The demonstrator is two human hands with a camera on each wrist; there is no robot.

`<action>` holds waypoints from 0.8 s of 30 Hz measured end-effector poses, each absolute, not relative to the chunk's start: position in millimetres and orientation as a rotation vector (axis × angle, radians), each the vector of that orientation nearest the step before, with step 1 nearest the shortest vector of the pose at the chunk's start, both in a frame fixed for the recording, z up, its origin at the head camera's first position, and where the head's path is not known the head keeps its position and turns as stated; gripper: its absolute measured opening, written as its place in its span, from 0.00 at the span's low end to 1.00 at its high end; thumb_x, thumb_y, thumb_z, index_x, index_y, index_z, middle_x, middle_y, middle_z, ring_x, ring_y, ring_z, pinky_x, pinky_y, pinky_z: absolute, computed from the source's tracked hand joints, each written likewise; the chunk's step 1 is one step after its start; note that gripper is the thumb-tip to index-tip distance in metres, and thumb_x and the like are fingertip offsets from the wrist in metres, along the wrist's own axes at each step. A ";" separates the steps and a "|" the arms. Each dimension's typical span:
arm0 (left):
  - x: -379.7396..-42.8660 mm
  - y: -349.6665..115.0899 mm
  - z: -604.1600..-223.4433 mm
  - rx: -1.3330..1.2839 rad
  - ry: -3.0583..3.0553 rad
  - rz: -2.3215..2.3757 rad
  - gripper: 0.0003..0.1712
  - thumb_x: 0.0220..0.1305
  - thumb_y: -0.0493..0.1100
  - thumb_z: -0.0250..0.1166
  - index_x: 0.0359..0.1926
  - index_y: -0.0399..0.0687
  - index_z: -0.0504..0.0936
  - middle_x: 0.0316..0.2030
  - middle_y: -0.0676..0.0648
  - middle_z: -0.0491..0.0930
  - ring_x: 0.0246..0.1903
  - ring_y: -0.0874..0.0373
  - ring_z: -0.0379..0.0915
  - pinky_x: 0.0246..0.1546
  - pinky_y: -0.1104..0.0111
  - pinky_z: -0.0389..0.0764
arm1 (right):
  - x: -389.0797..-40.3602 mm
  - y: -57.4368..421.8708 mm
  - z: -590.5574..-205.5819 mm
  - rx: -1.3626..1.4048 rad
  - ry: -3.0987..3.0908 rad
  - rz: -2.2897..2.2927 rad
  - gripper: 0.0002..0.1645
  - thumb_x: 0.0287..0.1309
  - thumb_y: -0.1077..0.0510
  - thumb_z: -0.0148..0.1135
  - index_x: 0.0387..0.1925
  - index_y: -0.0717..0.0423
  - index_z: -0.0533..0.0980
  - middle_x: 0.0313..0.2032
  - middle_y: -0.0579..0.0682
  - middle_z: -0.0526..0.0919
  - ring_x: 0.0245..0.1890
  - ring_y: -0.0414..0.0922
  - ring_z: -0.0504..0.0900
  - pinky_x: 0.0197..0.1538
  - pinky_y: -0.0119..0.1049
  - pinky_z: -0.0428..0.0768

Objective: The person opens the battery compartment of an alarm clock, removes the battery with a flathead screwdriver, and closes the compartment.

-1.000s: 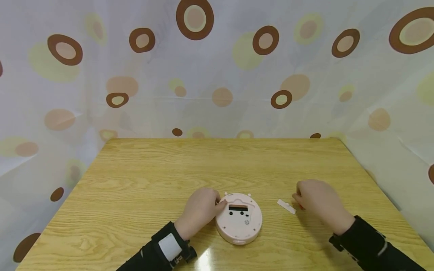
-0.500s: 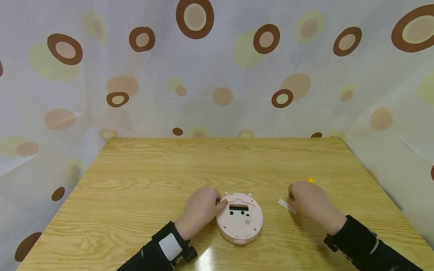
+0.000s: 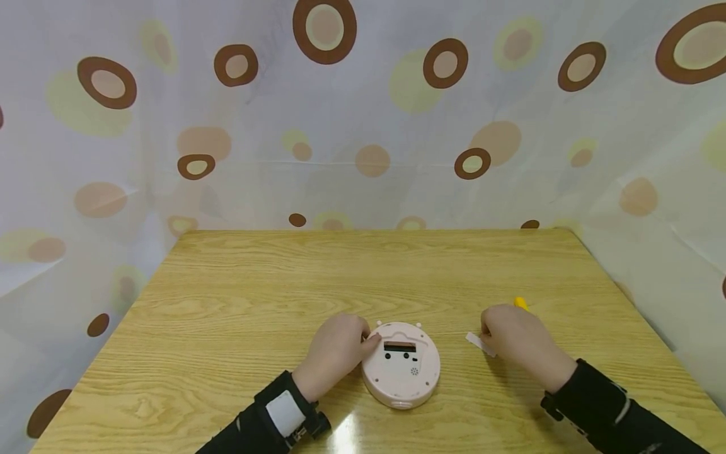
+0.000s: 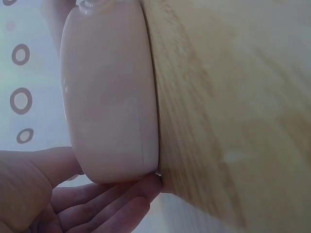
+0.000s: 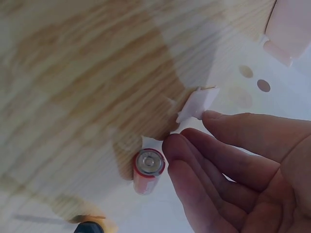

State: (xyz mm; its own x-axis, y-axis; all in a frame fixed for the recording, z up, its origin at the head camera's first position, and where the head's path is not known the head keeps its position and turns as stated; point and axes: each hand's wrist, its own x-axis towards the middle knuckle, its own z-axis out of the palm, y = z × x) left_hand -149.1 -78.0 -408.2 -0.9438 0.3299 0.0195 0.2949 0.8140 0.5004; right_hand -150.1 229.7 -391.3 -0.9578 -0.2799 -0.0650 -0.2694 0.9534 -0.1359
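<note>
A round pale pink clock (image 3: 400, 372) lies back side up on the table, its battery slot uncovered. My left hand (image 3: 336, 343) grips its left edge; the left wrist view shows the thumb over the rim and the fingers underneath. A small white battery cover (image 5: 198, 104) sits at the fingertips of my right hand (image 5: 243, 165). The thumb tip overlaps the cover's edge, and the fingers are loosely curved with a gap to the thumb. Beside those fingers is a red battery (image 5: 148, 170) with its metal end facing the camera.
Past the right hand, a yellow object (image 3: 521, 304) shows partly; its dark end (image 5: 90, 227) appears in the right wrist view. The wooden table (image 3: 317, 271) ends at a spotted curtain (image 3: 363, 113) at the back and sides.
My right hand has shifted left from the red battery to the white cover, uncovering the yellow object behind it. The left hand and clock have stayed in place.
</note>
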 end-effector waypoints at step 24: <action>-148.2 -76.8 -407.3 0.498 2.942 0.781 0.23 0.71 0.49 0.71 0.18 0.51 0.79 0.14 0.56 0.67 0.16 0.64 0.62 0.19 0.74 0.60 | -150.2 224.3 -394.8 -0.408 3.030 -0.147 0.15 0.66 0.54 0.73 0.24 0.53 0.81 0.23 0.44 0.79 0.22 0.40 0.72 0.29 0.35 0.71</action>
State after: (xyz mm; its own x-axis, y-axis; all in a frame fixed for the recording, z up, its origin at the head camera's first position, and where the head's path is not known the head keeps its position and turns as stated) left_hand -148.2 -76.8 -407.3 -0.9463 0.3220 0.0275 0.2933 0.8199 0.4917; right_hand -150.2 224.3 -394.8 -0.9613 -0.2673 -0.0670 -0.2596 0.9599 -0.1059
